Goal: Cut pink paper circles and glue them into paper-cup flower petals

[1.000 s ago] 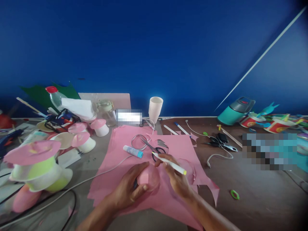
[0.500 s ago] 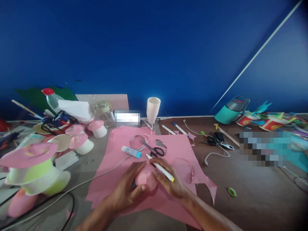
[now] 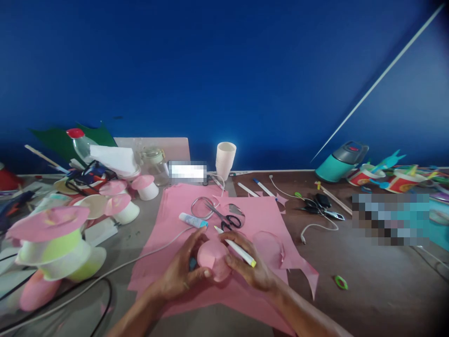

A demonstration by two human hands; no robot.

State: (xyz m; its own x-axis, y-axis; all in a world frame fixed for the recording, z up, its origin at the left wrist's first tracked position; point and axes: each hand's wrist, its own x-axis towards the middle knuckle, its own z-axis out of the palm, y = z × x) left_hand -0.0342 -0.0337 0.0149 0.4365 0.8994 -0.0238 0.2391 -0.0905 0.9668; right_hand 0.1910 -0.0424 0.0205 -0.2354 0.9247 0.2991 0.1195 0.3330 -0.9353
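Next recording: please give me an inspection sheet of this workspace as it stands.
Surface: table, brown at right, grey at left, partly covered by pink paper sheets.
Job's things: pink paper-covered round piece, white marker.
Clutter: glue stick, scissors, white cup, pink-topped cup crafts, teal flask, green loop.
Grippers: left hand grips the round piece; right hand holds the marker and touches the piece.
Cables: white cable across the paper; black cable at left.
Surroundings: blue wall.

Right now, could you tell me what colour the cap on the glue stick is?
The glue stick has a light blue cap, seen in the head view.
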